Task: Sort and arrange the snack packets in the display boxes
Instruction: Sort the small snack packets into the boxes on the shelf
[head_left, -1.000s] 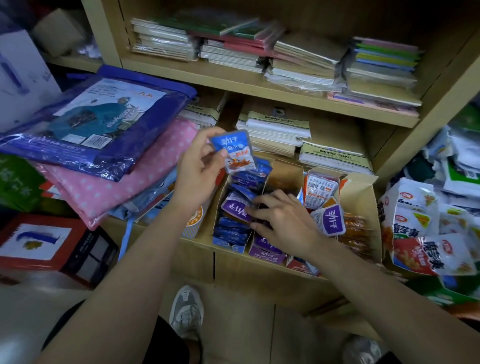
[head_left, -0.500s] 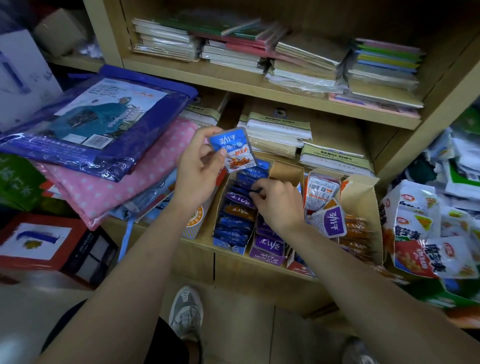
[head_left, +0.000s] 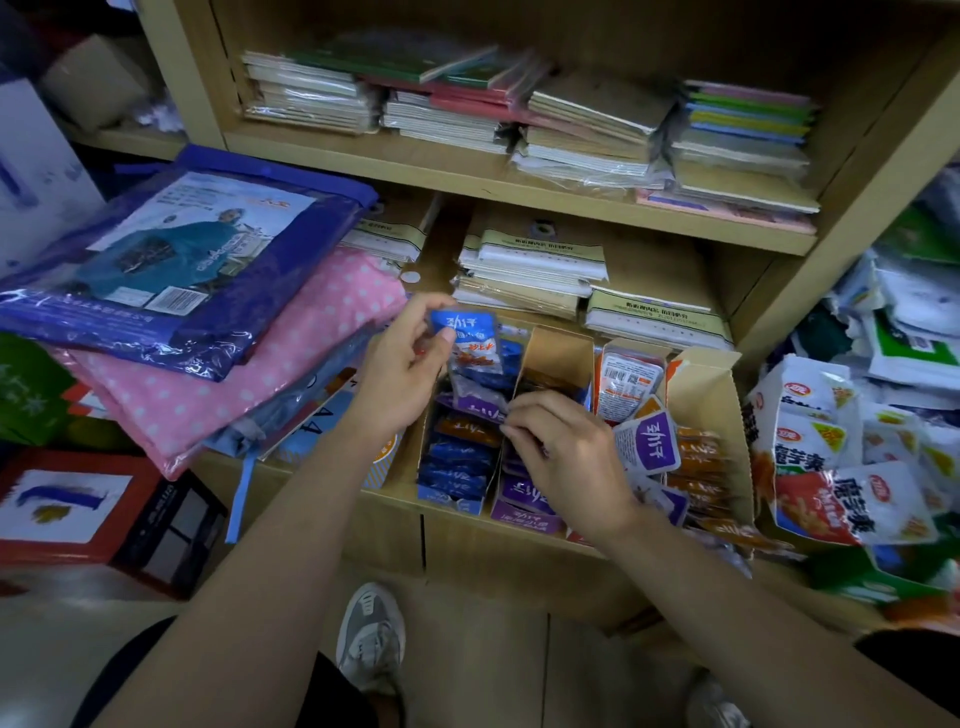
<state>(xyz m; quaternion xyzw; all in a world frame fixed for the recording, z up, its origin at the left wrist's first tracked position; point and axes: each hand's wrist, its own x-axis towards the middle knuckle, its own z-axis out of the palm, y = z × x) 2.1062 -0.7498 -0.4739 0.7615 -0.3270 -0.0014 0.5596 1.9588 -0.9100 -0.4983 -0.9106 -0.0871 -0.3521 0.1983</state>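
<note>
Cardboard display boxes (head_left: 558, 349) stand side by side on the lower shelf, filled with small snack packets. My left hand (head_left: 400, 374) holds a blue packet (head_left: 470, 340) upright above the left box, thumb on its front. My right hand (head_left: 563, 447) reaches over the divider and pinches a purple packet (head_left: 475, 402) lying on top of the left box's blue packets (head_left: 454, 467). The middle box holds purple packets (head_left: 524, 493). The right box (head_left: 711, 400) holds orange packets (head_left: 701, 462), with a purple packet (head_left: 647, 441) and an orange-rimmed packet (head_left: 628, 382) on top.
Bagged blue and pink raincoats (head_left: 208, 312) lie stacked at the left, overhanging the shelf. White snack bags (head_left: 841, 467) pile at the right. Stacks of notebooks (head_left: 530, 270) sit behind the boxes and on the shelf above (head_left: 519, 114). My shoe (head_left: 371, 634) is on the floor below.
My right hand has moved from inside the middle box up and left to the left box, where it now pinches a purple packet. The left hand keeps holding the blue packet, slightly lowered.
</note>
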